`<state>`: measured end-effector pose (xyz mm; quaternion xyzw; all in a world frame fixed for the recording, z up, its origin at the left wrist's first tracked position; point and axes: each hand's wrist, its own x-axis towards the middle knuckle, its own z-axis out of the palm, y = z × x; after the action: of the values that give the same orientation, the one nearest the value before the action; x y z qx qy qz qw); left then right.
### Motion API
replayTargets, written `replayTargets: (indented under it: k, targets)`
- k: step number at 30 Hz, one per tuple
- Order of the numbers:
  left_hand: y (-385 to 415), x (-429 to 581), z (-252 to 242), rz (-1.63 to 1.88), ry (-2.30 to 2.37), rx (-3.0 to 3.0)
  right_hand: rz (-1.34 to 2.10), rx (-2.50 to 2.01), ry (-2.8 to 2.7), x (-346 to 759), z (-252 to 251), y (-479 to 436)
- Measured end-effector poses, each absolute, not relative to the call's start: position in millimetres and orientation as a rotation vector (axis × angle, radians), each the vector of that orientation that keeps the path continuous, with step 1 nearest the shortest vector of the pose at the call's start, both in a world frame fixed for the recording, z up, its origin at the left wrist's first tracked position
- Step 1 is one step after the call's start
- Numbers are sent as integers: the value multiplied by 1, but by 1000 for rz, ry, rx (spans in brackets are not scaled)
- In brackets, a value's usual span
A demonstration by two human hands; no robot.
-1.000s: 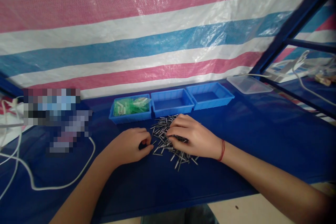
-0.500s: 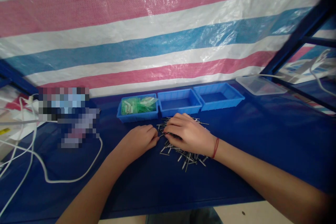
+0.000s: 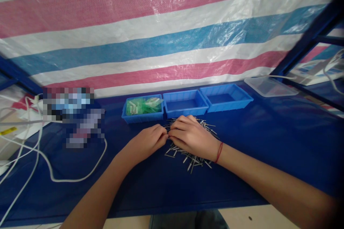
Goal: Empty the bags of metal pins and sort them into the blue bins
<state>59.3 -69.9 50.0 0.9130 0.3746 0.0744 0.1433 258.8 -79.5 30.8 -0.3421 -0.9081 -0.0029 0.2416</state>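
A heap of small metal pins (image 3: pixel 194 160) lies on the blue table (image 3: pixel 255 157) in front of three blue bins. My right hand (image 3: pixel 192 136) rests on the heap, fingers curled and pinched toward the left. My left hand (image 3: pixel 146 142) lies just left of the heap with its fingers closed, and its fingertips meet those of the right hand. What sits between the fingertips is too small to name. A red cord circles my right wrist.
Three blue bins stand in a row: the left bin (image 3: pixel 142 113) holds a green bag of small parts, the middle bin (image 3: pixel 185 104) and the right bin (image 3: pixel 227 97) look empty. A clear lid (image 3: pixel 270 86) lies at the back right. White cables (image 3: pixel 48 164) trail on the left. A striped tarp hangs behind.
My left hand has slid right until its fingertips meet the right hand's. The right hand has stayed on the heap. The camera has shifted a little.
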Motion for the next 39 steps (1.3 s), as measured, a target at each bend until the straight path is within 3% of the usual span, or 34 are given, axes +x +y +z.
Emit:
replayTargets:
  k: [9, 19, 31, 39]
  targets:
    - [-71, 62, 44, 252, 1059, 2742, 90, -984, -2413, 255, 25, -81]
    - [-75, 73, 47, 822, 1182, 2339, 213, -969, -2210, 260, 35, -83]
    - [-76, 73, 50, 1048, 1185, 2341, 385, -958, -2066, 260, 37, -81]
    - [-76, 73, 49, 989, 1188, 2412, 384, -943, -1859, 263, 38, -81]
